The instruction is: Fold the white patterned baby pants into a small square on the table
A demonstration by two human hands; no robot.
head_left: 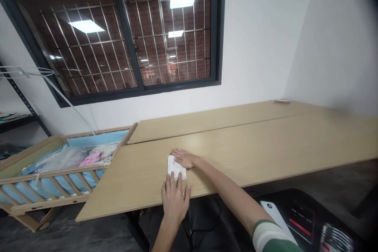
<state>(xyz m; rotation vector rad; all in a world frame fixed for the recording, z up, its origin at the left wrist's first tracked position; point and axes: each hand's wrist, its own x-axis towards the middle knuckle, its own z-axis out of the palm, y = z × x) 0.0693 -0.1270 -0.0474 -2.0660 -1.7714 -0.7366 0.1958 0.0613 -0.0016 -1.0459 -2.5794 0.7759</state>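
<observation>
A small white cloth with a faint print (172, 165), seemingly folded into a rectangle, lies flat on the wooden table (230, 149) near its front edge. My right hand (184, 159) reaches across from the right, its fingers stretched out over the cloth's far right part. From the front, my left hand (175, 197) points forward with fingers spread, fingertips on the cloth's near edge. Neither hand grips anything. Part of the cloth is hidden under my fingers.
A wooden crib (59, 173) with blue bedding stands left of the table. A dark-framed barred window (138, 47) is in the wall ahead. A small white object (282, 101) lies at the table's far edge. To my lower right, a phone (301, 220) rests on a black surface.
</observation>
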